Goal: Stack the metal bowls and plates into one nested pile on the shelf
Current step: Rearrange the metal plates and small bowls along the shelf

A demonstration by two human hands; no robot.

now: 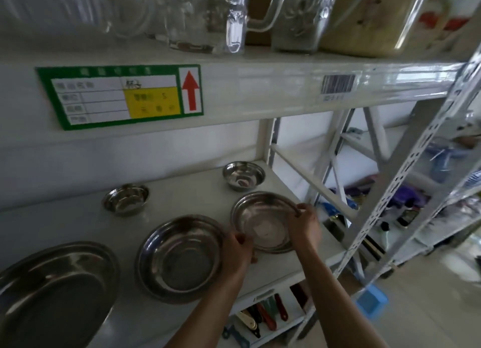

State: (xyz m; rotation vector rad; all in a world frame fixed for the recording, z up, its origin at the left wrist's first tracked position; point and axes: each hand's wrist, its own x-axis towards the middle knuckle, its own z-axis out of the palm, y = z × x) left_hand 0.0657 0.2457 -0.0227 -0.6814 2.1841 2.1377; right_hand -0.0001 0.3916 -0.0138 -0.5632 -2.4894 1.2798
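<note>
Firmly, both hands, left (pixel 238 248) and right (pixel 304 224), hold one metal bowl (pixel 263 221).

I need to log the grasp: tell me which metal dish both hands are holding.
The mid-sized plate at the right front of the shelf: left hand and right hand grip its opposite rims. The other four dishes sit untouched.

On the upper shelf stand clear glass mugs (pixel 208 16). Its front edge carries a green-bordered label with a red arrow (pixel 119 96) and — further right — a barcode sticker (pixel 338 84).
</note>
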